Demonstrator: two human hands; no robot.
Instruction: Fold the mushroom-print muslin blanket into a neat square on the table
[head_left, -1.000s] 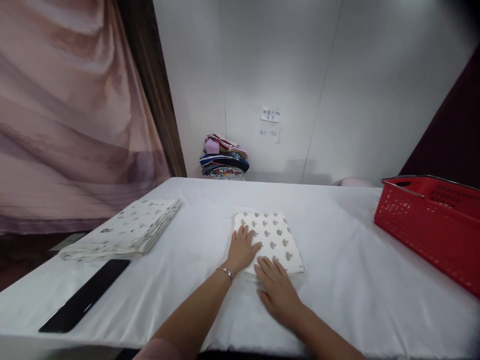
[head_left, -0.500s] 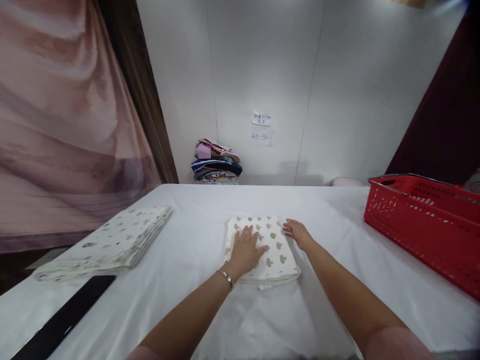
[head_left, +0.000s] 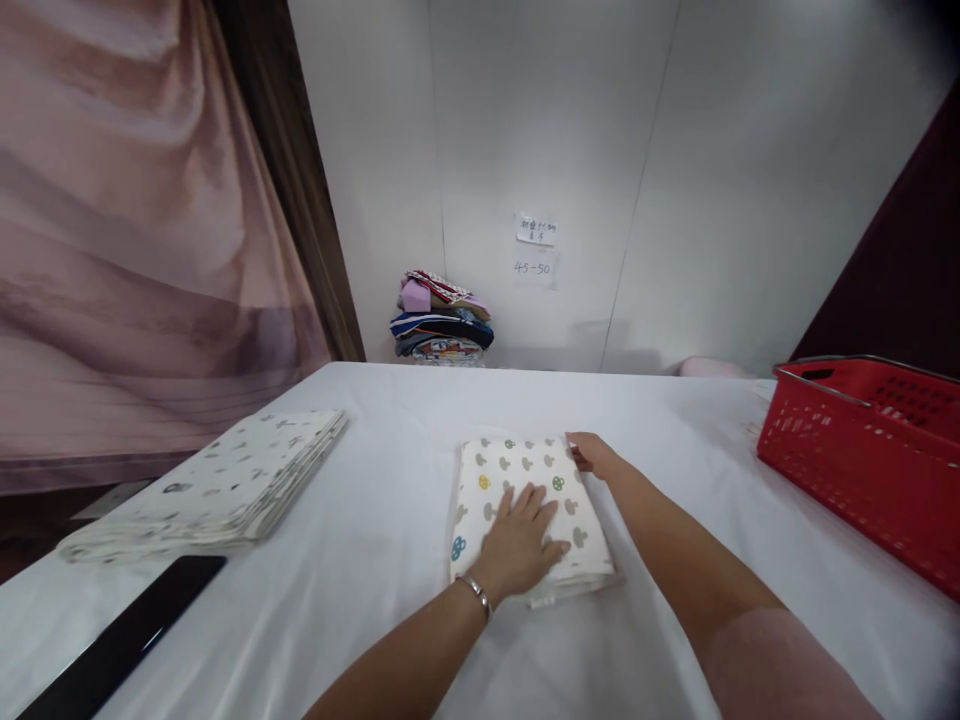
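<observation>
A folded white cloth [head_left: 480, 510] printed with mushrooms in grey, green, yellow and blue lies in the middle of the table. My left hand [head_left: 521, 545] rests flat on its top, fingers spread, with a silver bracelet at the wrist. At the cloth's far right corner my right hand [head_left: 592, 455] is closed on the edge, its fingers bent and partly hidden. To the left lies a thick folded stack of white patterned cloth [head_left: 225, 480], away from both hands.
A black flat object [head_left: 135, 635] lies at the front left of the white-covered table [head_left: 360, 600]. On the right stands a red basket [head_left: 862, 460]. Folded clothes [head_left: 442, 320] are piled behind the far edge, below paper signs [head_left: 536, 250] on the wall.
My left hand has slid nearer to me over the cloth, uncovering more of the print. My right hand, apart from the cloth before, has closed on its far right corner. The view has shifted slightly.
</observation>
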